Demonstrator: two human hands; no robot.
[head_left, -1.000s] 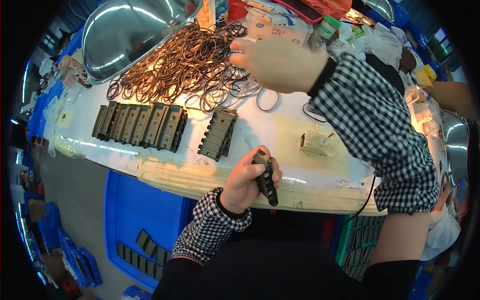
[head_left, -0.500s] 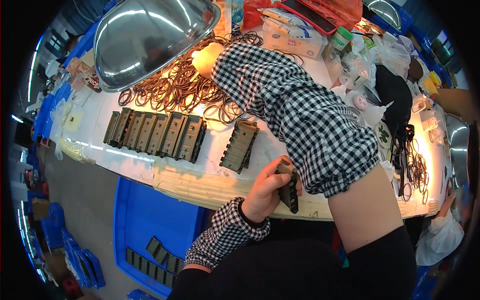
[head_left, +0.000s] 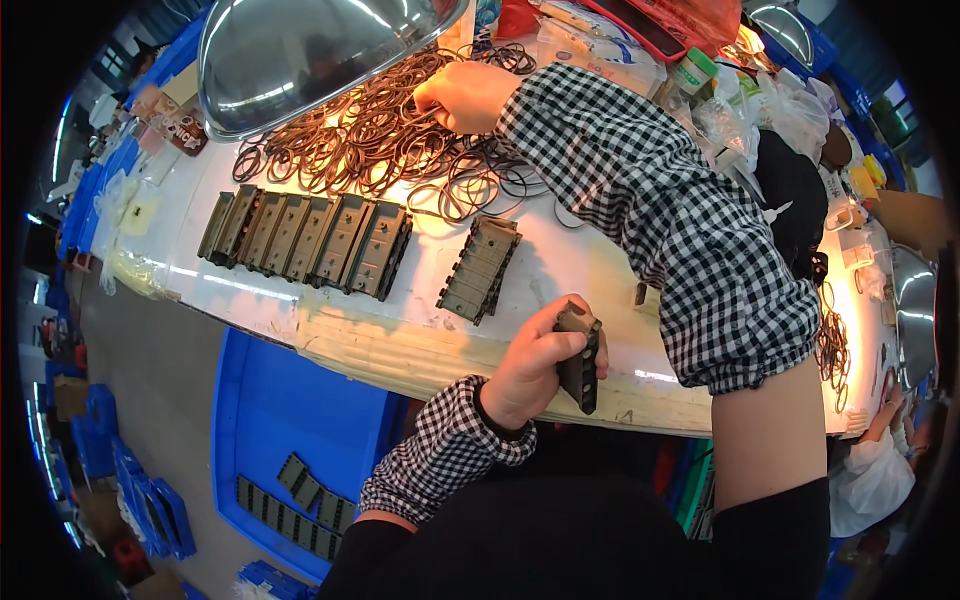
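Near the table's front edge, my left hand (head_left: 528, 372) is closed around an olive-brown ribbed plastic piece (head_left: 577, 362), held upright with the thumb across it. My right hand (head_left: 470, 96) reaches to the back of the table, its fingers pinched together at the heap of thin brown cord-like loops (head_left: 350, 150). Whatever sits between those fingertips is too small to tell. Several similar olive pieces stand side by side in a row (head_left: 308, 240) on the left. Between that row and my left hand lies a short stack of such pieces (head_left: 478, 268).
A large shiny metal lamp shade (head_left: 310, 60) hangs over the back left. Below the table edge, a blue tray (head_left: 290, 400) holds several olive strips (head_left: 290, 520). Plastic bags (head_left: 775, 115), a green-lidded jar (head_left: 690, 75) and a dark cloth item (head_left: 790, 185) crowd the back right.
My right hand, blurred and glowing under the lamp before, has moved a little right and shows clearly at the loops. My left hand keeps hold of the olive piece. The view has shifted slightly.
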